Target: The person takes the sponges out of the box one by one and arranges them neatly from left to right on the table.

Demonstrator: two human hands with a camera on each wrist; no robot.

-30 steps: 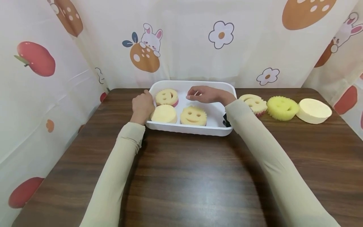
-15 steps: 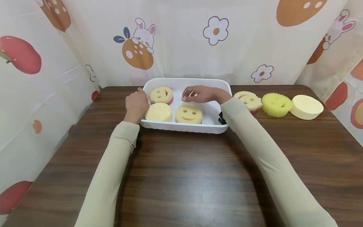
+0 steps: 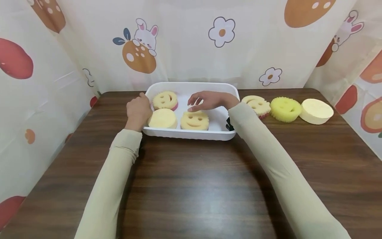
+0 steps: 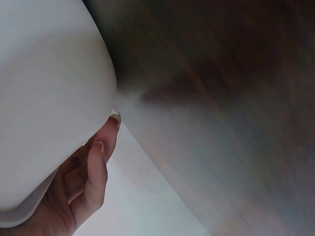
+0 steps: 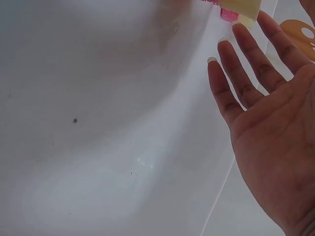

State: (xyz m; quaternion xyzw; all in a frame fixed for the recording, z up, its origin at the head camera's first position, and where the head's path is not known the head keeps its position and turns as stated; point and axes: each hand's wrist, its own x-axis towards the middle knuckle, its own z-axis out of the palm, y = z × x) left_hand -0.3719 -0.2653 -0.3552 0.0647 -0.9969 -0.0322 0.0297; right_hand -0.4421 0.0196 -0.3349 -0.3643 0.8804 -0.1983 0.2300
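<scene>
My left hand [image 3: 139,111] grips the left side of a white tray [image 3: 194,134]; in the left wrist view its fingers [image 4: 98,172] lie along the tray's outer wall. My right hand [image 3: 210,100] hovers over the middle of the tray with thumb and fingers apart and nothing between them. Its palm and relaxed fingers show in the right wrist view. Inside the tray lie a smiley-face sponge with a pink underside [image 3: 165,100] at back left, a plain round cream sponge [image 3: 162,118] at front left, and another smiley sponge [image 3: 195,120] at front middle.
On the table right of the tray sit a cream-and-pink smiley sponge [image 3: 257,105], a yellow smiley sponge [image 3: 285,109] and a plain round cream sponge [image 3: 316,111]. A patterned curtain [image 3: 191,43] stands right behind the brown wooden table [image 3: 191,186].
The head view has swung slightly right, shifting the scene left. My right thumb has dropped away from the fingers, widening the gap. My left hand stays on the tray's side.
</scene>
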